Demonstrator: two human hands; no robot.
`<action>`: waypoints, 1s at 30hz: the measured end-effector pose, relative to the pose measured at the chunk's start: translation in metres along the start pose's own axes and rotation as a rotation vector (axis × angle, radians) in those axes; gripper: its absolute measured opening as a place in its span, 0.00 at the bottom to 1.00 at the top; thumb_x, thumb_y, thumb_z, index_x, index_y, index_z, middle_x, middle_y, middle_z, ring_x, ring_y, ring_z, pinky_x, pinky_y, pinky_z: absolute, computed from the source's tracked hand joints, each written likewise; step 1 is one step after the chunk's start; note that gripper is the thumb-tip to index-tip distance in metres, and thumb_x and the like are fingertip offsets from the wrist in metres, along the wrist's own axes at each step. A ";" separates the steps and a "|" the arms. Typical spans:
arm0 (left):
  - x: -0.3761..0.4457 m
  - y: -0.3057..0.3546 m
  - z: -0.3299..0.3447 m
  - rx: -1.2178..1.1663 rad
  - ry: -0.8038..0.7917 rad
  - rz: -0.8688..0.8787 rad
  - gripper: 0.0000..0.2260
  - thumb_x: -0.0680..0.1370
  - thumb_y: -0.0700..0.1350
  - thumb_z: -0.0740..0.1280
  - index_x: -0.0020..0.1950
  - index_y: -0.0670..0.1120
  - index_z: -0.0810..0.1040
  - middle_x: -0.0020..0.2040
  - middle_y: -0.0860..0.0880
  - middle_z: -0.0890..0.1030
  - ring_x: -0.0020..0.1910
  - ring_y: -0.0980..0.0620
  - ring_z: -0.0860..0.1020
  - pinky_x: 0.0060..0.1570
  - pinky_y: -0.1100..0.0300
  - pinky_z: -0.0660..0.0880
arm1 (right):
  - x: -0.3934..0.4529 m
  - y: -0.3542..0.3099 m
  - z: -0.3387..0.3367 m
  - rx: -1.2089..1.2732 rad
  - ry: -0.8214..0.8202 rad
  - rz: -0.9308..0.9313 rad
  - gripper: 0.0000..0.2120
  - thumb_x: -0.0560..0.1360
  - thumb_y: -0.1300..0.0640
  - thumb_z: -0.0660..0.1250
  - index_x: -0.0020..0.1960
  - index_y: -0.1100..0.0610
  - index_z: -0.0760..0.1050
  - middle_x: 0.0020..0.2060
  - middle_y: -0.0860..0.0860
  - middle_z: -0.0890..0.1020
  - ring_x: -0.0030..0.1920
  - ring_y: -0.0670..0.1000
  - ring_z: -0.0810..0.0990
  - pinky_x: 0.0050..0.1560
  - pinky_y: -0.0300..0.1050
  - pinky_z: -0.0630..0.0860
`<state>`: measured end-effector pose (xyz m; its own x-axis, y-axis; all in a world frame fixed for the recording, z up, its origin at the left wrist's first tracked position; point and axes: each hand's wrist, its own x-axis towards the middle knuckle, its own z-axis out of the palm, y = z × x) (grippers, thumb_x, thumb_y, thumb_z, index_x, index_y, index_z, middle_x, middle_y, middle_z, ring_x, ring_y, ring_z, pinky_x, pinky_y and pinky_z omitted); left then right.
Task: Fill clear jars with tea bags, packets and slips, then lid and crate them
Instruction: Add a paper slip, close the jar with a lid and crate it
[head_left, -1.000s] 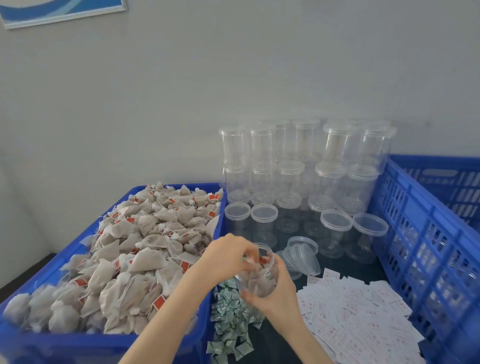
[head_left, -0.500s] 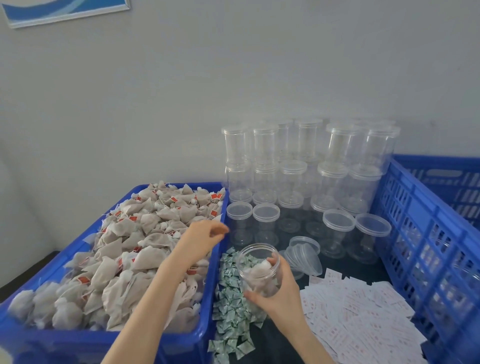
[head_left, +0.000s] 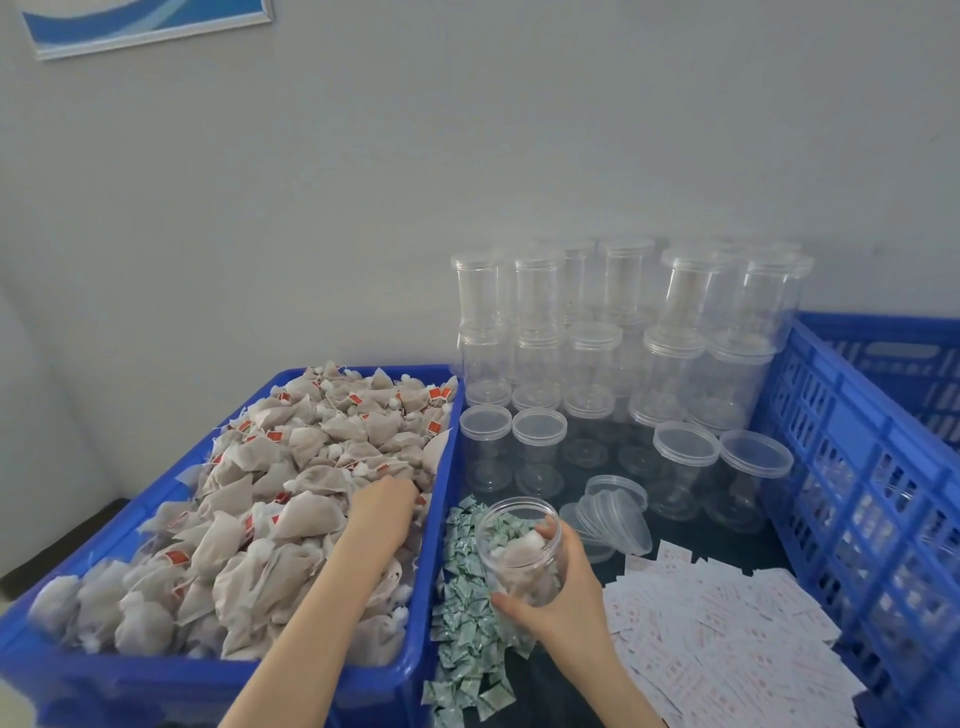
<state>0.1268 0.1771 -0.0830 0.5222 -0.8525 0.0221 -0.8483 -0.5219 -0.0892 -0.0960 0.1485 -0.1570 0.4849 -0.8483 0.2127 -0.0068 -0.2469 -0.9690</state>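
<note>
My right hand grips an open clear jar, tilted toward me above the green packets. A few tea bags lie inside the jar. My left hand reaches into the blue bin and rests on the heap of beige tea bags. Its fingertips are buried among the bags, so a grip cannot be made out. White slips with red print are spread to the right of the jar.
Several loose clear lids lie stacked behind the jar. Lidded empty jars stand piled against the wall. A tall blue slatted crate borders the right side. A dark tabletop shows between the piles.
My left hand left the jar's mouth, swung left and came down onto the tea bag heap. The jar in my right hand has stayed in about the same place.
</note>
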 end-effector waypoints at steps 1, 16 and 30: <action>-0.002 -0.003 -0.003 -0.059 0.029 -0.019 0.12 0.77 0.37 0.61 0.58 0.47 0.76 0.51 0.49 0.81 0.49 0.48 0.80 0.42 0.58 0.74 | 0.000 0.001 0.000 0.002 -0.006 0.002 0.43 0.58 0.54 0.84 0.68 0.48 0.68 0.59 0.45 0.78 0.62 0.46 0.77 0.66 0.51 0.75; -0.051 0.028 -0.077 -0.877 0.336 0.421 0.11 0.78 0.42 0.65 0.44 0.60 0.76 0.37 0.59 0.81 0.34 0.63 0.77 0.35 0.72 0.72 | 0.006 0.001 0.014 -0.055 -0.024 -0.099 0.40 0.56 0.48 0.82 0.59 0.27 0.65 0.57 0.36 0.78 0.59 0.38 0.77 0.54 0.26 0.72; -0.053 0.060 -0.044 -0.358 -0.308 0.583 0.07 0.76 0.40 0.64 0.46 0.44 0.83 0.34 0.50 0.78 0.33 0.52 0.72 0.32 0.67 0.66 | -0.003 0.016 0.015 -0.061 -0.022 -0.037 0.49 0.53 0.44 0.83 0.67 0.31 0.61 0.61 0.34 0.76 0.62 0.35 0.75 0.60 0.36 0.75</action>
<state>0.0446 0.1900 -0.0461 -0.0641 -0.9746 -0.2144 -0.9441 -0.0104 0.3294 -0.0838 0.1540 -0.1749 0.5050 -0.8276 0.2451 -0.0414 -0.3069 -0.9508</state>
